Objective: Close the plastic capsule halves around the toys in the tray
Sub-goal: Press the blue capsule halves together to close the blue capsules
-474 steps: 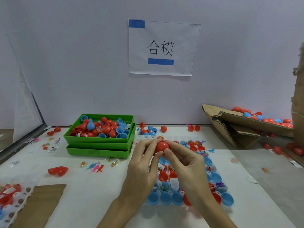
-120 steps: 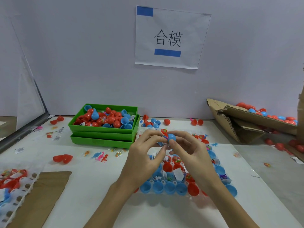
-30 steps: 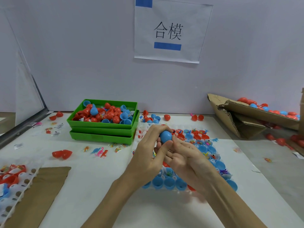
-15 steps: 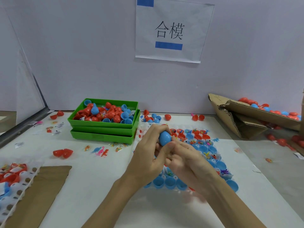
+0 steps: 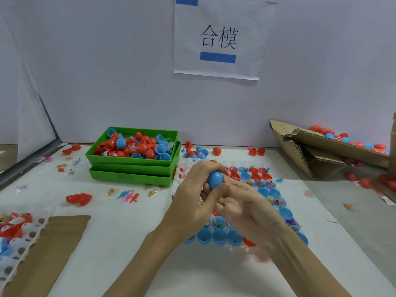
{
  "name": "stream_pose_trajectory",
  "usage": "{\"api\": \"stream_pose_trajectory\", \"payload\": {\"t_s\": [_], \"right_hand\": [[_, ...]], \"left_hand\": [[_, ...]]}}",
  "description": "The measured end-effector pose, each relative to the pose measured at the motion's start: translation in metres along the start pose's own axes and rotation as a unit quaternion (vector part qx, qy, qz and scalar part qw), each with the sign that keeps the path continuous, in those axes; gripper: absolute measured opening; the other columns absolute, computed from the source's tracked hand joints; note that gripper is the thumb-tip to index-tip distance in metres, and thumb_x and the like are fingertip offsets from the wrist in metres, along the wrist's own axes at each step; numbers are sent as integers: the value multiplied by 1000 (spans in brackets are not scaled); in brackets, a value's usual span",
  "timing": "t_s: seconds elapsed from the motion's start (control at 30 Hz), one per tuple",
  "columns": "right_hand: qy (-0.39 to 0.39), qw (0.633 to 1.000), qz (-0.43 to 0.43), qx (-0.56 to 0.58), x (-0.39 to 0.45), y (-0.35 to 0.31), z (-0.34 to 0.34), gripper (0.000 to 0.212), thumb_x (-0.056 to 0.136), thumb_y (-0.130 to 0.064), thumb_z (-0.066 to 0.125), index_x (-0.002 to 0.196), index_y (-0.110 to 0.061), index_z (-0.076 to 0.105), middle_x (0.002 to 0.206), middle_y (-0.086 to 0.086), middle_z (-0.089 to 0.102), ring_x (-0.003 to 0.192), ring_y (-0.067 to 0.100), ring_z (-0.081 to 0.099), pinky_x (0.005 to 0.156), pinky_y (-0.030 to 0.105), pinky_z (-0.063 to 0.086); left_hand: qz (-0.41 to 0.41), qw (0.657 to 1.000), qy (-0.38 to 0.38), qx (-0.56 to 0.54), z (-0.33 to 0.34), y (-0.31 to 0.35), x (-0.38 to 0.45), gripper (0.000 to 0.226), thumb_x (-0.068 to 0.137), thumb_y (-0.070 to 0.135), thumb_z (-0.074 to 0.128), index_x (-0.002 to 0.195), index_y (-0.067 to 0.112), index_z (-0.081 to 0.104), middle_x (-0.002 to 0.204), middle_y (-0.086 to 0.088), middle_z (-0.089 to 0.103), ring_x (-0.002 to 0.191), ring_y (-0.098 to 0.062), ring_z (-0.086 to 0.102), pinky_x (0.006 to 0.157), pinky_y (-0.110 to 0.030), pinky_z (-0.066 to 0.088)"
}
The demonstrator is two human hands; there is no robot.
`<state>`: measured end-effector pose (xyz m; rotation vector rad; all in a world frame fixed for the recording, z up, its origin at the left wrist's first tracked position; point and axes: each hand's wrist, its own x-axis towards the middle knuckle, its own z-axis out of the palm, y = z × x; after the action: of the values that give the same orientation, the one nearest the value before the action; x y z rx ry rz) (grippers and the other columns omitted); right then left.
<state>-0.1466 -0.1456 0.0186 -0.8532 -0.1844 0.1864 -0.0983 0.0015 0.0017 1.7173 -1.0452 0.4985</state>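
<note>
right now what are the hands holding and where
A blue capsule, held over the tray. The left hand wraps its upper half; the right hand grips its lower end.

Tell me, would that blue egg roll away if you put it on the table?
Probably. The blue egg looks smooth and rounded, so it would likely roll on the flat table. It seems light: the fingers of the left hand and the right hand hold it up easily. Its glossy plastic may be slippery.

Two hands (image 5: 194, 202) (image 5: 246, 207) — one blue capsule (image 5: 215, 179) — two stacked green trays (image 5: 132, 166).
</note>
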Motion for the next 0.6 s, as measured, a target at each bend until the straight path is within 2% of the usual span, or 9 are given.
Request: {"api": "stream_pose_trajectory", "payload": {"t_s": [0.13,0.23,0.37,0.47,0.6], "right_hand": [[-37,999,12,17,-1,-4,1,48,99,-14,60,141,7,52,148,27,50,138,39,51,110,45,48],[-40,999,18,-8,0,-7,-1,49,92,-20,74,136,-1,62,140,22,60,131,33,59,105,40,51],[-34,999,40,-3,0,-4,-4,48,84,-24,83,124,-1,70,121,18,70,117,28,67,100,36,54],[-30,998,52,29,0,0,-6,48,81,-21,87,121,0,72,117,18,69,113,29,68,99,38,54],[-38,997,56,40,0,-3,-7,49,80,-19,86,122,2,70,117,21,64,114,31,65,111,44,48]], "left_hand": [[-6,1000,2,16,-1,-2,-1,41,103,34,59,140,16,57,134,8,57,132,-21,53,111,-25,43],[-19,1000,-6,7,-3,-5,-2,49,103,38,60,148,21,51,134,11,57,129,-22,56,108,-29,47],[16,999,-7,44,-5,-7,-2,35,103,35,63,131,16,61,119,8,62,113,-17,61,97,-34,53],[50,996,15,72,-3,-4,-2,32,105,35,60,124,10,62,113,4,61,105,-14,59,94,-27,51],[64,995,12,82,-2,0,-2,37,107,35,53,124,4,63,113,-1,62,106,-14,58,96,-24,49]]}}
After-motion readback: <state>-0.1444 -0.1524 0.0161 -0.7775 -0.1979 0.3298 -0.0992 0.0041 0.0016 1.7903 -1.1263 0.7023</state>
